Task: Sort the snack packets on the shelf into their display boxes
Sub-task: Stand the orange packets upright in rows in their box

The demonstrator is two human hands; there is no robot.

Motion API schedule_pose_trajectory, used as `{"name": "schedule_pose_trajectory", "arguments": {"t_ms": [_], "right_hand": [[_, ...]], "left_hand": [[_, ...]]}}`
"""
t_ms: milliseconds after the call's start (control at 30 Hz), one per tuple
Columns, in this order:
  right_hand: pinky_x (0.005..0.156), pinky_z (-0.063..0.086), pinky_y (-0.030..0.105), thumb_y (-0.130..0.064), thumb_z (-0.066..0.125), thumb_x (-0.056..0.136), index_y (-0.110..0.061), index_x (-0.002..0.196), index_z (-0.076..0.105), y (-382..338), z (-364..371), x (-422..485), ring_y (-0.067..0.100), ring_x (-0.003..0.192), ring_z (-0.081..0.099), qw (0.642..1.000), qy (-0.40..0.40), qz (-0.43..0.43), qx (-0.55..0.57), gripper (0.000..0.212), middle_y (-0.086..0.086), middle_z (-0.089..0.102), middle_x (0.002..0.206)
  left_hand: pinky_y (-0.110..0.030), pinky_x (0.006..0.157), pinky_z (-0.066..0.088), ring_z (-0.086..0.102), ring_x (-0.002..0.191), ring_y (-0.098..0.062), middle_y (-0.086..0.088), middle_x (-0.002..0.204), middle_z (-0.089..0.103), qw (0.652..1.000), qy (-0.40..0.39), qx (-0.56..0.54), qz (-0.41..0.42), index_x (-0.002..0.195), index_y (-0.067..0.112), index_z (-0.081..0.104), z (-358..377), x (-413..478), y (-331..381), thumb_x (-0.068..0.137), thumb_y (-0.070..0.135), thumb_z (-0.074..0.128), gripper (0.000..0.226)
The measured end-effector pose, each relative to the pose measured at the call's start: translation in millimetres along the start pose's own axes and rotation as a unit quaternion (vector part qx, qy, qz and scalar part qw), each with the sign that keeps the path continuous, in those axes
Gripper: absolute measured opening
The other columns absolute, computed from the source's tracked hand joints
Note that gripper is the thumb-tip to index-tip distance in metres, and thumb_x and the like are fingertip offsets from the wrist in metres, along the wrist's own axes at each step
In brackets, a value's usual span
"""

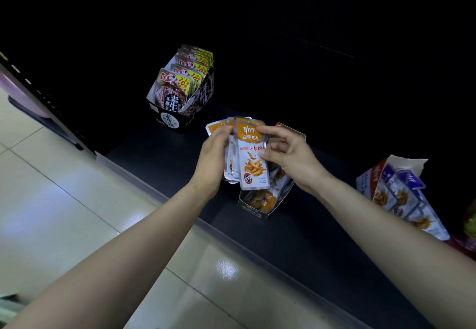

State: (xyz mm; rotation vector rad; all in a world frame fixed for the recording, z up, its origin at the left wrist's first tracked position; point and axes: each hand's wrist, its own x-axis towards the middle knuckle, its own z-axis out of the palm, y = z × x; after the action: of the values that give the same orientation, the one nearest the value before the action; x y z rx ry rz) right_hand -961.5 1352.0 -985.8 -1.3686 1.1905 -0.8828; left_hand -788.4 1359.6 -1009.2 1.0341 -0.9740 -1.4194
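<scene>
My left hand grips a fanned stack of orange-and-white fish snack packets from the left side. My right hand pinches the front packet of that stack at its right edge, index finger on its top. The stack is held upright just above an open orange display box that stands on the dark shelf near its front edge. Orange packets show inside the box.
A black display box full of yellow-labelled packets stands at the back left of the shelf. A torn blue-and-white display box with packets leans at the right. The shelf's back is dark. Tiled floor lies below left.
</scene>
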Motion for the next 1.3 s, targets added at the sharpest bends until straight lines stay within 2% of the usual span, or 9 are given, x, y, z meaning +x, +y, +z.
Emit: {"name": "schedule_pose_trajectory", "arguments": {"t_ms": [67, 133, 233, 400, 533, 667, 967, 1167, 1300], "right_hand": [[0.089, 0.057, 0.036, -0.001, 0.069, 0.086, -0.025, 0.124, 0.06, 3, 0, 1, 0.027, 0.106, 0.065, 1.0, 0.013, -0.009, 0.003, 0.045, 0.016, 0.064, 0.109], [0.09, 0.057, 0.04, -0.004, 0.069, 0.087, -0.023, 0.129, 0.058, 5, 1, 1, 0.027, 0.104, 0.066, 1.0, 0.008, -0.009, 0.015, 0.048, 0.02, 0.064, 0.112], [0.085, 0.058, 0.036, -0.004, 0.07, 0.084, -0.021, 0.138, 0.05, 6, 0, -1, 0.02, 0.101, 0.069, 0.998, -0.029, 0.017, 0.062, 0.06, 0.011, 0.067, 0.113], [0.077, 0.058, 0.027, 0.0, 0.071, 0.083, -0.012, 0.135, 0.052, 7, 2, -1, 0.011, 0.091, 0.067, 0.998, 0.026, -0.014, 0.046, 0.056, 0.004, 0.065, 0.106], [0.074, 0.057, 0.025, -0.001, 0.069, 0.086, -0.021, 0.129, 0.053, 10, 7, -2, 0.008, 0.087, 0.068, 0.997, 0.059, -0.026, 0.049, 0.05, 0.01, 0.061, 0.103], [0.071, 0.059, 0.027, -0.001, 0.067, 0.087, -0.028, 0.128, 0.048, 10, 7, -2, 0.012, 0.086, 0.072, 0.996, 0.051, -0.006, 0.066, 0.052, 0.01, 0.06, 0.104], [0.077, 0.059, 0.03, -0.002, 0.069, 0.087, -0.025, 0.131, 0.048, 4, 3, 3, 0.02, 0.09, 0.071, 0.999, -0.002, -0.032, 0.023, 0.054, 0.006, 0.06, 0.109], [0.091, 0.051, 0.033, 0.0, 0.068, 0.087, -0.022, 0.124, 0.058, 7, -49, -4, 0.014, 0.103, 0.061, 0.972, 0.047, -0.143, -0.182, 0.045, 0.005, 0.061, 0.116], [0.102, 0.037, 0.022, -0.001, 0.068, 0.083, -0.025, 0.125, 0.061, 29, -69, -6, 0.011, 0.118, 0.044, 0.922, -0.064, -0.086, -0.373, 0.049, -0.004, 0.05, 0.125]], "left_hand": [[-0.042, 0.093, 0.055, 0.067, 0.107, -0.031, -0.015, 0.114, 0.069, 1.0, -0.016, -0.012, -0.001, 0.117, 0.0, 0.058, -1, -2, 1, 0.099, 0.032, 0.053, 0.037], [-0.038, 0.084, 0.057, 0.069, 0.099, -0.026, -0.009, 0.107, 0.07, 1.0, -0.004, 0.012, 0.014, 0.113, 0.003, 0.057, -2, -2, 0, 0.095, 0.014, 0.061, 0.022], [-0.036, 0.08, 0.058, 0.07, 0.095, -0.024, -0.009, 0.105, 0.069, 1.0, 0.011, 0.021, 0.015, 0.112, 0.005, 0.057, -3, -1, -2, 0.091, 0.001, 0.063, 0.022], [-0.034, 0.079, 0.058, 0.07, 0.094, -0.02, -0.003, 0.104, 0.07, 0.999, 0.024, 0.009, 0.019, 0.109, 0.009, 0.057, -1, -1, -2, 0.09, 0.003, 0.065, 0.022], [-0.03, 0.074, 0.057, 0.07, 0.095, -0.016, -0.005, 0.108, 0.068, 0.999, 0.018, 0.009, 0.033, 0.105, 0.014, 0.053, 1, 0, 0, 0.09, -0.003, 0.063, 0.025], [-0.035, 0.077, 0.058, 0.067, 0.105, -0.023, -0.011, 0.119, 0.06, 0.998, -0.006, 0.009, 0.059, 0.109, 0.016, 0.048, 2, -2, -3, 0.093, -0.003, 0.059, 0.027], [-0.034, 0.072, 0.058, 0.071, 0.095, -0.023, -0.007, 0.104, 0.07, 0.999, -0.001, 0.025, 0.04, 0.104, 0.008, 0.061, 0, 2, 0, 0.086, -0.004, 0.068, 0.022], [-0.031, 0.066, 0.058, 0.072, 0.094, -0.023, -0.004, 0.105, 0.07, 0.999, 0.027, 0.027, 0.022, 0.099, 0.011, 0.063, -5, 3, -3, 0.084, -0.005, 0.07, 0.023], [-0.032, 0.068, 0.059, 0.072, 0.097, -0.023, -0.005, 0.108, 0.07, 0.999, 0.026, 0.039, 0.015, 0.102, 0.01, 0.062, -4, 2, -6, 0.084, -0.005, 0.07, 0.024]]}}
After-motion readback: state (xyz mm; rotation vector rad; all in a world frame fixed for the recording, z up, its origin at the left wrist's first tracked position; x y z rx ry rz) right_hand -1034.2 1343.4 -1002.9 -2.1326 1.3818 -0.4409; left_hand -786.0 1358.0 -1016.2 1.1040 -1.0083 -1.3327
